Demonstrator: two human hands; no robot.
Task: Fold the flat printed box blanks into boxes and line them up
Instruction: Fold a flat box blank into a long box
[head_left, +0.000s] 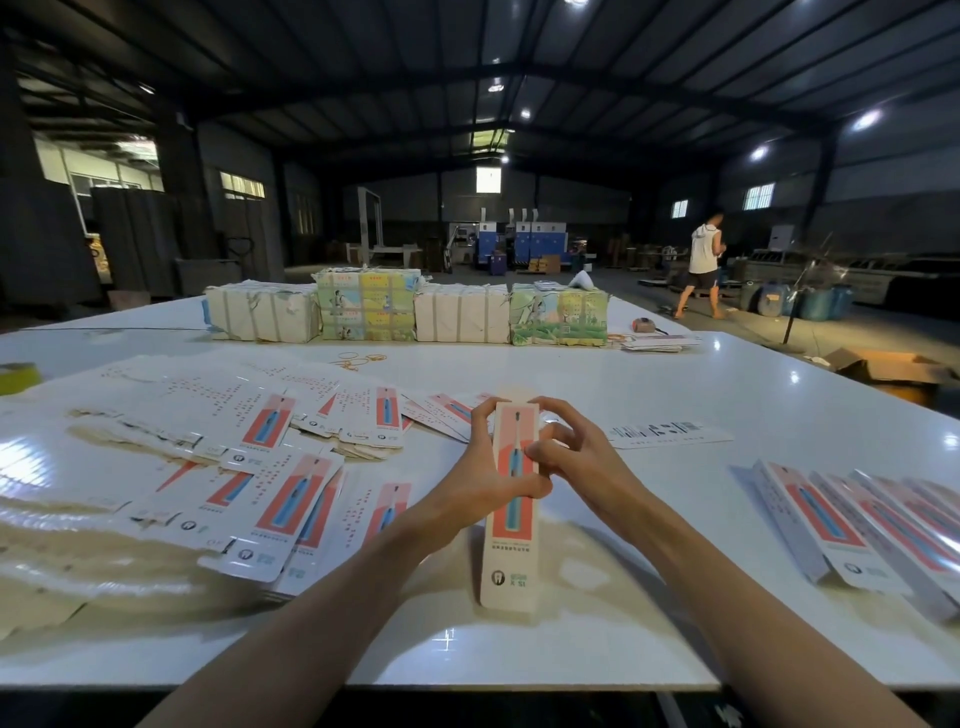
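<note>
A long narrow printed box (510, 551), white and coral with a blue toothbrush picture, is held over the white table (675, 395), its far end raised. My left hand (485, 467) grips its left side, fingers curled round the edge. My right hand (566, 449) pinches the upper right side with curled fingers. Flat blanks (228, 467) with the same print lie spread in loose piles on the left. Several folded boxes (872, 525) lie side by side in a row on the right.
Strapped bundles of printed card (410, 312) stand across the far side of the table. A single blank (670, 434) lies right of my hands, rubber bands (358, 359) beyond them. A green tape roll (18, 376) sits at the left edge. A person (702, 265) walks in the hall behind.
</note>
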